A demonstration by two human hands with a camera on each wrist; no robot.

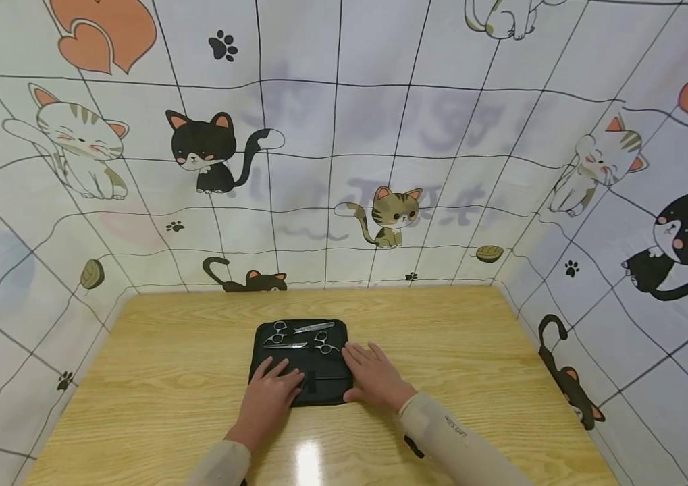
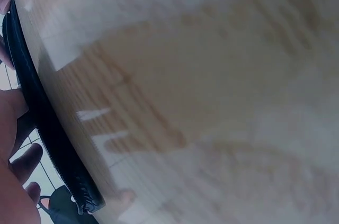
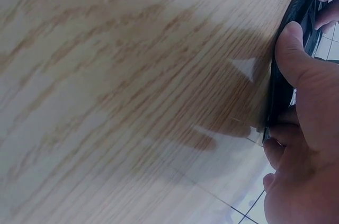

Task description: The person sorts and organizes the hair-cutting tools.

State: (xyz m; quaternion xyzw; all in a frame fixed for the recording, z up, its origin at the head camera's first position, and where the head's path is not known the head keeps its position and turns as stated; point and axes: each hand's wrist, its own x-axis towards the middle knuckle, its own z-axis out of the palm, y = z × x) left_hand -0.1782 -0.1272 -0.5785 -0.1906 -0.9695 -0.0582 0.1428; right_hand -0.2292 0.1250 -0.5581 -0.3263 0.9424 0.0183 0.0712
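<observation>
A pale cloth wall (image 1: 362, 121) goes up behind and along both sides. It looks soft and a bit wavy, with thin dark lines making squares, and cats, hearts and paw prints printed on it. Below it is a tan table (image 1: 441, 324) with wood-grain streaks, smooth and shiny enough to show a bright patch of light.

Two beige sleeves (image 1: 459, 439) reach in from the near side. The right one has small dark writing on it.

A black scissors case (image 1: 331, 388) lies flat on the table, left of the middle, in front of the person. It is nearly square with round corners, and the left wrist view shows a thick edge. I can't tell which of its sides is longer.

The left hand (image 1: 268, 393) rests on the case's near left part and hides that corner. Its fingers are spread and a little bent, lying loose on top. The right hand (image 1: 374, 379) touches the case's right edge, with its fingers loose and its thumb at the near corner.

On the case's far half lie two shiny metal scissors, both long from side to side. The far scissors (image 1: 313, 327) point right. The near scissors (image 1: 285, 346) point left, with their rings just beside the right fingertips.
</observation>
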